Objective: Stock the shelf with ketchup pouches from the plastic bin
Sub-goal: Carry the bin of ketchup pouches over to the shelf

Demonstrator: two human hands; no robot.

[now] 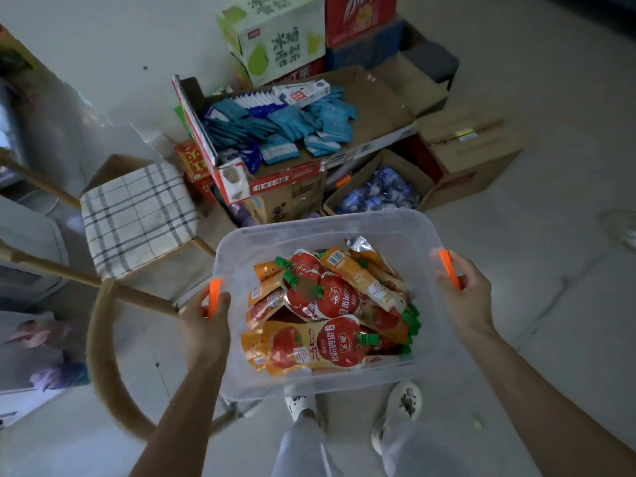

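2 grips hold plastic bin (309, 228): left hand (206, 321), right hand (464, 297); ketchup pouches (330, 304) (Chinese-labelled).

Pale floor (550, 304) carries cardboard boxes (475, 160) — some open, some stacked — and a wooden chair (94, 339).

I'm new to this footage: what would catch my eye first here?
The clear plastic bin in the centre, heaped with red and orange ketchup pouches, gripped at its orange handles by the left hand and right hand. Behind it, blue packets fill an open carton.
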